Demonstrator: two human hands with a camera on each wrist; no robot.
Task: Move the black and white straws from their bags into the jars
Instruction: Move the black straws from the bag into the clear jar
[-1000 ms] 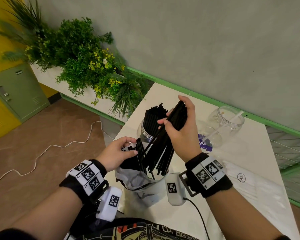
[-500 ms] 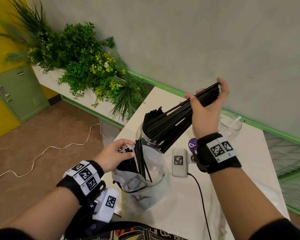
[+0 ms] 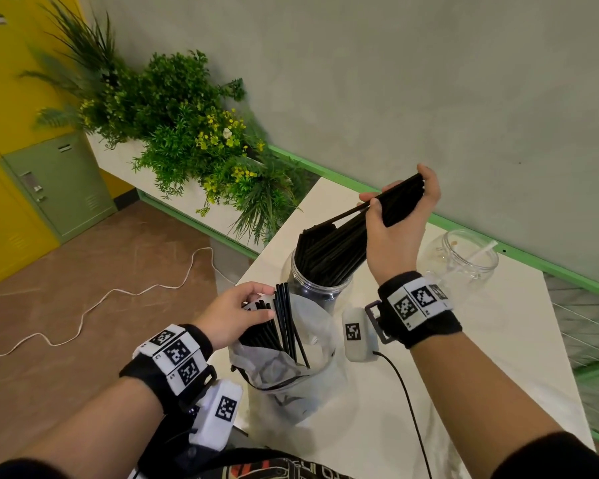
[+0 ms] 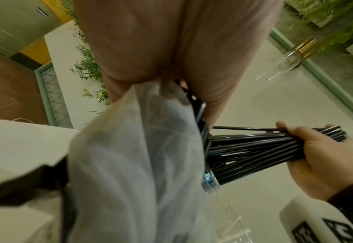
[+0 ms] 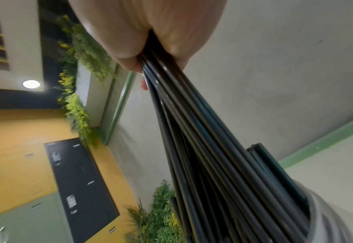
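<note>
My right hand (image 3: 396, 216) grips a thick bundle of black straws (image 3: 343, 240) near its upper end; the lower ends slant down into a clear jar (image 3: 312, 292) that holds more black straws. My left hand (image 3: 237, 314) grips the mouth of a thin plastic bag (image 3: 284, 371) together with the few black straws (image 3: 284, 316) left in it. A second clear jar (image 3: 459, 257) at the back right holds one white straw (image 3: 478, 254). The left wrist view shows the bag (image 4: 133, 164) and the bundle (image 4: 254, 148) in my right hand (image 4: 321, 157). The right wrist view shows the bundle (image 5: 213, 148) entering the jar (image 5: 327, 218).
A white table (image 3: 446, 375) carries the jars and bag, and its left edge runs close to the straw jar. A cable (image 3: 408, 402) runs from my right wrist camera across it. A planter with green plants (image 3: 187, 133) stands to the left, and a grey wall runs behind.
My right hand lifted the bundle of black straws out of the bag, swung it up and to the right, and lowered its ends into the left jar. The left hand stayed on the bag.
</note>
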